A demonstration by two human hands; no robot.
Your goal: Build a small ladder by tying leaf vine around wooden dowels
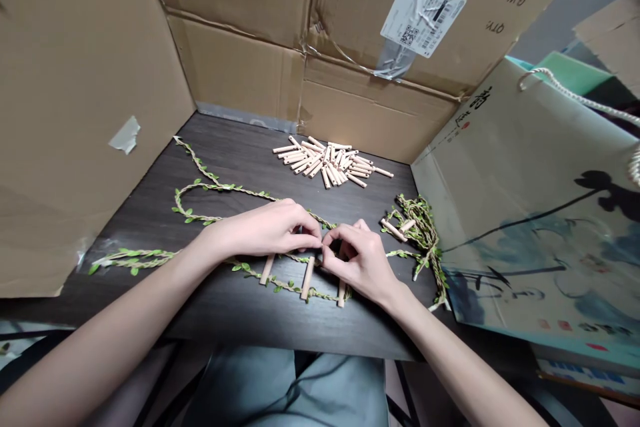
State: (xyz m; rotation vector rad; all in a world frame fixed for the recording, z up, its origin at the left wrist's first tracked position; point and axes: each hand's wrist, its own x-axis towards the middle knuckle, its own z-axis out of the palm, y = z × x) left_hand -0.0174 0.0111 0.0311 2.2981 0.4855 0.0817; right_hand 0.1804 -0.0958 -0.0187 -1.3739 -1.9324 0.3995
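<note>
Bare forearms (155, 310), grey-green trousers (250, 387) (softly creased)

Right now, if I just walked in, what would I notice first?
Probably the pile of wooden sticks at the back of the dark table. Nearer you, the left hand and right hand almost meet over leafy cord with wooden rungs, and a big painted bag stands at the right.
</note>
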